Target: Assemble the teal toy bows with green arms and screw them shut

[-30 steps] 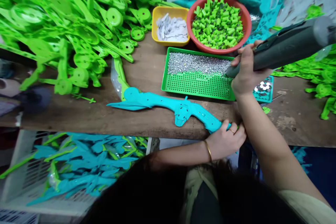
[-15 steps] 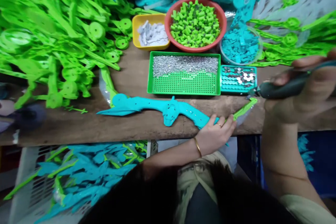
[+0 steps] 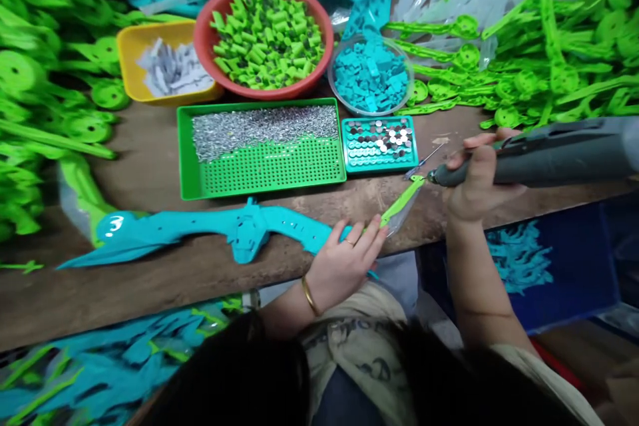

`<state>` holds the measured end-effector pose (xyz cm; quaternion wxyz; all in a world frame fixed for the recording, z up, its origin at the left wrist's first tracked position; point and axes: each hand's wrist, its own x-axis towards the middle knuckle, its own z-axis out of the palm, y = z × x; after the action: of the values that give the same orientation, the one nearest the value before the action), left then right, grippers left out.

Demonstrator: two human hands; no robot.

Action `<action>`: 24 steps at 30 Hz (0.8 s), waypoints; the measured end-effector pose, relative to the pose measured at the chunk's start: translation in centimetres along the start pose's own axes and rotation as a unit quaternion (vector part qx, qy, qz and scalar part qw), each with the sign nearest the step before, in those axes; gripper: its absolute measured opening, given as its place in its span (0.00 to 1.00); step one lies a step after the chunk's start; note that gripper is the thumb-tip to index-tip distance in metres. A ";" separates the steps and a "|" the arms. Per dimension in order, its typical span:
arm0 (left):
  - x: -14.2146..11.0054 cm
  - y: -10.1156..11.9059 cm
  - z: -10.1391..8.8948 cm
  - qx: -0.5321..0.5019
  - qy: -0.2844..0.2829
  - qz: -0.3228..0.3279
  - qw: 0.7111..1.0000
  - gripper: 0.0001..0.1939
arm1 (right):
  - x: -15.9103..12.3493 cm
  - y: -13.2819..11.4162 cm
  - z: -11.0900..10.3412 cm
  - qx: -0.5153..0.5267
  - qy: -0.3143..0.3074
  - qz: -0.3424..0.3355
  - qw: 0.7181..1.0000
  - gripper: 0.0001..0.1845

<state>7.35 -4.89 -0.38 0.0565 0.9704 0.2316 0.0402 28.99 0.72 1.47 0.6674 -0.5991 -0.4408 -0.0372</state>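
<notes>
A blue plastic toy bow (image 3: pixel 200 229) with green end pieces lies along the front of the wooden bench. My left hand (image 3: pixel 344 259) is closed over its right limb, fingers together across the joint with the green end piece (image 3: pixel 400 202). Clear film hangs at that end piece. My right hand (image 3: pixel 474 180) is wrapped around a dark grey electric screwdriver (image 3: pixel 559 158), held nearly level. Its bit is at the outer tip of the green piece; I cannot tell whether a screw is there. Behind that tip lies a thin metal tool (image 3: pixel 432 154).
A green tray of screws (image 3: pixel 262 170) and a small blue tray of metal discs (image 3: pixel 379 163) stand behind the bow. Further back are a red bowl (image 3: pixel 200 46), a yellow tub (image 3: pixel 130 70) and a clear tub (image 3: pixel 412 76). Green parts (image 3: pixel 559 73) heap up at both sides.
The view has swung right, so the bench things appear further left. The screwdriver has come down to the tip of the green end piece. My left hand keeps its hold on the bow.
</notes>
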 end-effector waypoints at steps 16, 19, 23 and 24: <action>0.4 0.2 -1.4 -0.026 -0.059 0.006 0.998 0.38 | 0.7 -3.1 0.8 0.125 -0.084 0.076 0.986 0.16; -0.8 -0.3 -1.9 -0.027 -0.028 0.010 0.999 0.39 | -0.1 -5.4 2.4 0.199 -0.156 0.082 0.964 0.15; -3.8 -2.5 -0.9 -0.024 0.038 -0.006 0.999 0.24 | -1.3 -5.3 4.7 0.211 -0.234 0.109 0.943 0.18; -4.5 -3.1 -0.6 -0.022 0.051 0.001 0.998 0.20 | -1.3 -5.1 4.8 0.204 -0.247 0.110 0.941 0.19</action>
<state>1.91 -4.13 -0.41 0.0661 0.9658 0.2318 0.0952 22.61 2.66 4.01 0.6454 -0.4852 -0.5210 0.2766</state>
